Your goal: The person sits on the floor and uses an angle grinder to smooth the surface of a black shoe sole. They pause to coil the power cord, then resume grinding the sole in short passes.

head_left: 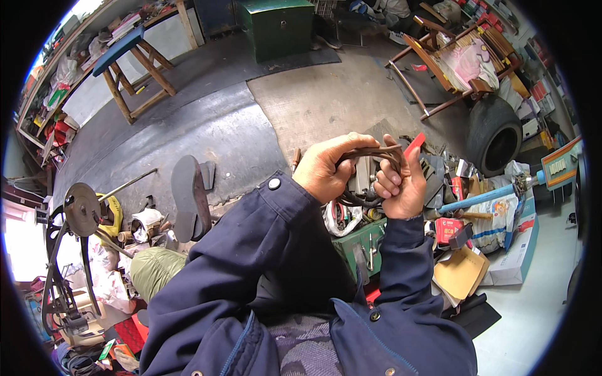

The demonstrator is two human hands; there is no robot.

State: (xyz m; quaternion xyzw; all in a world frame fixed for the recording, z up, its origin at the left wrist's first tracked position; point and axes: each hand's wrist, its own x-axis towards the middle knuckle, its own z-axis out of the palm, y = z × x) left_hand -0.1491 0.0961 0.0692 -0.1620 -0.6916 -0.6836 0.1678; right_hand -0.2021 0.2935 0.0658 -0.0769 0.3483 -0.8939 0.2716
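In front of my chest, both hands hold a brown item with curved leather-like bands (375, 152), which looks like a strappy sandal; its underside is hidden. My left hand (327, 167) is closed round its left end, thumb side up. My right hand (400, 182) grips the right end with curled fingers. A flat red strip (414, 145) sticks up beside the right fingertips; whether that hand holds it I cannot tell. Just below the hands lies a dark green metal box (364, 245) with small tools on it.
At left a dark shoe sole (186, 197) stands near a black machine with a round wheel (82, 209). A blue-topped stool (119, 50), a green chest (279, 28), a wooden chair (433, 59) and a tyre (494, 138) stand farther off. Boxes and a brown envelope (461, 273) crowd the right side.
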